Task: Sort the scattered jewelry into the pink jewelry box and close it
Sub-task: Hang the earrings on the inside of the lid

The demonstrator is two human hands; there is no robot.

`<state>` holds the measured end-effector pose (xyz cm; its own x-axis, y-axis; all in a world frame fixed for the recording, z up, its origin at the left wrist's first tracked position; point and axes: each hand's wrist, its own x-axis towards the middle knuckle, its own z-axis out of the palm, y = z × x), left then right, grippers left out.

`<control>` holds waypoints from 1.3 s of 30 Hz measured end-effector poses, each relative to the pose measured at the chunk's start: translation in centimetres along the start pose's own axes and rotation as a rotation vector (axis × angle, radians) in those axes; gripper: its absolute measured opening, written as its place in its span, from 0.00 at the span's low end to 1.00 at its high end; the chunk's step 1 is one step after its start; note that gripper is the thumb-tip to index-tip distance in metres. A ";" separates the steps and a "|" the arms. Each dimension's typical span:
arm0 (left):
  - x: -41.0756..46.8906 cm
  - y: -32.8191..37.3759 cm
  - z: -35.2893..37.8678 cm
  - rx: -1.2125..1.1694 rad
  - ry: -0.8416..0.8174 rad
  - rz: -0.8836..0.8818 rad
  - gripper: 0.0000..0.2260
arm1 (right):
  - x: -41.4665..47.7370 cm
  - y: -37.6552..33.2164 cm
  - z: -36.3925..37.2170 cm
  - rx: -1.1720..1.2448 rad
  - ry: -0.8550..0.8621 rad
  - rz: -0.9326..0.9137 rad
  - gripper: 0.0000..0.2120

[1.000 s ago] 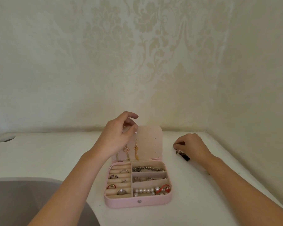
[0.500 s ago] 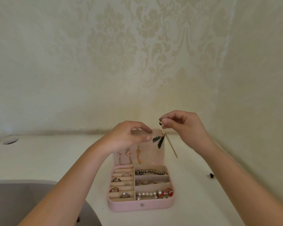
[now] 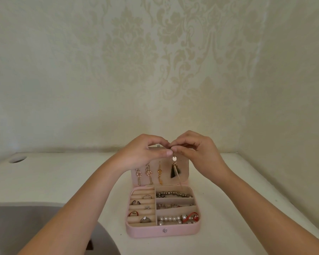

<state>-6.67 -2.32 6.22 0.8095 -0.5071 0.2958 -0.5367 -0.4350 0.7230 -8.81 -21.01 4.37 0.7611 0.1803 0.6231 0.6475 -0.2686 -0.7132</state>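
Your white tabletop (image 3: pixel 63 181) fills the lower view, with a grey curved surface (image 3: pixel 26 227) at eight o'clock. The pink square jewelry box (image 3: pixel 145 231) sits open at six o'clock, and its beige-lined lid (image 3: pixel 183 170) stands upright along the box's twelve o'clock edge. Your left hand (image 3: pixel 142 153) grips the lid's top edge, thumb in front and fingers curled over it. Your right hand (image 3: pixel 197 151), touching the left from three o'clock, pinches the top of a dark-tasselled gold drop earring (image 3: pixel 172 172), which hangs against the lid's right half. Three gold drop earrings (image 3: pixel 149 173) hang on the lid at its nine o'clock. In the tray, a white pearl bracelet (image 3: pixel 170 219) lies at five o'clock, and silver rings (image 3: pixel 145 219) sit in the slots at nine o'clock.
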 end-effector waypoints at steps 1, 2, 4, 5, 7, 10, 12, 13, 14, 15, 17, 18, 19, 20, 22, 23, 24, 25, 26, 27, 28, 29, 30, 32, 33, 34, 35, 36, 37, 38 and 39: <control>0.0 0.0 0.0 -0.004 0.005 -0.001 0.16 | 0.0 0.0 0.1 0.006 0.012 -0.002 0.04; 0.0 0.0 0.0 -0.009 0.010 0.000 0.16 | 0.0 0.0 0.2 0.005 0.023 -0.005 0.04; 0.0 -0.1 0.0 -0.018 0.020 0.007 0.14 | 0.0 0.1 0.4 0.002 0.038 -0.003 0.04; 0.0 -0.2 0.0 -0.021 0.026 0.011 0.12 | -0.1 0.0 0.4 -0.006 0.038 0.001 0.04; 0.0 -0.3 0.1 -0.024 0.042 0.010 0.10 | -0.1 0.0 0.6 -0.040 0.027 0.009 0.05; 0.1 -0.2 0.3 -0.025 0.073 -0.003 0.07 | -0.1 -0.1 0.9 -0.124 0.008 0.013 0.05; 0.1 -0.3 0.5 -0.009 0.080 0.002 0.06 | -0.1 0.0 1.1 -0.220 -0.005 -0.015 0.04; 0.2 -0.4 0.5 0.003 0.084 0.004 0.05 | -0.1 0.1 1.1 -0.264 -0.011 -0.034 0.04; 0.2 -0.5 0.4 0.013 0.088 0.007 0.05 | -0.1 0.1 1.2 -0.295 -0.015 -0.048 0.03; 0.3 -0.6 0.4 0.022 0.091 0.010 0.05 | -0.1 0.2 1.2 -0.314 -0.020 -0.055 0.03; 0.4 -0.9 0.4 0.042 0.095 0.017 0.06 | -0.1 0.2 1.1 -0.337 -0.033 -0.060 0.03; 0.5 -1.0 0.4 0.050 0.099 0.018 0.07 | -0.1 0.3 1.1 -0.346 -0.042 -0.056 0.03; 0.5 -0.9 0.5 0.054 0.102 0.018 0.07 | -0.1 0.3 1.0 -0.356 -0.052 -0.049 0.03; 0.6 -0.9 0.5 0.057 0.105 0.017 0.08 | -0.1 0.4 1.0 -0.370 -0.061 -0.041 0.04; 0.6 -0.9 0.6 0.066 0.104 0.021 0.08 | -0.1 0.5 1.0 -0.398 -0.085 -0.028 0.04; 0.6 -0.9 0.7 0.075 0.101 0.022 0.08 | -0.2 0.6 1.0 -0.413 -0.100 -0.022 0.04; 0.6 -0.9 0.7 0.085 0.099 0.024 0.07 | -0.2 0.6 1.1 -0.428 -0.115 -0.018 0.04; 0.6 -0.9 0.7 0.095 0.098 0.027 0.07 | -0.2 0.5 1.1 -0.445 -0.127 -0.017 0.03; 0.7 -1.0 0.7 0.106 0.100 0.029 0.08 | -0.3 0.5 1.2 -0.468 -0.135 -0.020 0.03; 0.7 -1.0 0.8 0.114 0.104 0.028 0.08 | -0.3 0.5 1.2 -0.504 -0.136 -0.030 0.03; 0.7 -1.0 0.8 0.118 0.110 0.021 0.08 | -0.4 0.5 1.2 -0.549 -0.133 -0.046 0.04; 0.7 -1.0 0.8 0.117 0.114 0.013 0.08 | -0.4 0.5 1.1 -0.592 -0.127 -0.066 0.06; 0.7 -1.0 0.8 0.117 0.118 0.005 0.08 | -0.3 0.5 1.1 -0.627 -0.122 -0.089 0.06; 0.8 -0.9 0.8 0.126 0.114 0.005 0.07 | -0.2 0.6 1.0 -0.677 -0.117 -0.129 0.07; 0.8 -0.8 0.9 0.132 0.114 0.011 0.05 | -0.2 0.6 1.0 -0.694 -0.114 -0.140 0.07; 0.8 -0.8 0.9 0.141 0.116 0.014 0.03 | -0.2 0.6 0.9 -0.707 -0.107 -0.142 0.07; 0.8 -0.7 0.9 0.152 0.120 0.015 0.03 | -0.2 0.7 0.9 -0.717 -0.098 -0.136 0.07; 0.8 -0.8 0.9 0.164 0.127 0.012 0.03 | -0.3 0.8 0.8 -0.725 -0.087 -0.122 0.06; 0.7 -0.9 0.9 0.175 0.134 0.005 0.04 | -0.3 0.8 0.6 -0.730 -0.072 -0.102 0.05; 0.6 -1.0 0.8 0.176 0.138 -0.001 0.04 | -0.2 0.8 0.4 -0.731 -0.052 -0.082 0.05; 0.4 -1.2 0.7 0.166 0.136 -0.004 0.03 | -0.1 0.8 0.0 -0.723 -0.028 -0.064 0.04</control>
<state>-5.86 -2.58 5.03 0.8306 -0.4049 0.3824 -0.5558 -0.5594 0.6149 -8.35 -21.27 3.74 0.7299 0.2381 0.6407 0.5105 -0.8132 -0.2794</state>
